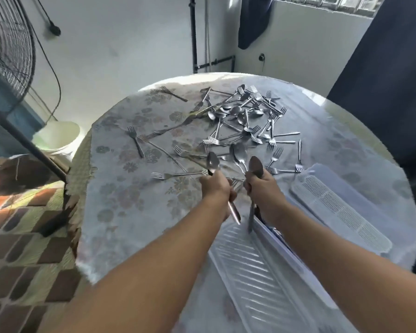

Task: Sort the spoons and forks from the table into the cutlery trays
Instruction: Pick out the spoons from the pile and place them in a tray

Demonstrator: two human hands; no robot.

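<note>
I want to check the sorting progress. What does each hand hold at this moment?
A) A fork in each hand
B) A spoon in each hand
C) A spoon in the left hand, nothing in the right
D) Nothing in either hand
B: the left hand grips a spoon and the right hand grips another spoon, both bowls pointing up.

**Both hands closed, held side by side**

Both bare forearms reach forward from the lower edge and converge toward the middle. The left hand (215, 187) is curled in a fist, knuckles up, gripping a spoon (213, 162). The right hand (262, 186), just beside it, is curled the same way around another spoon (256, 167). The hands are close but apart.
</note>
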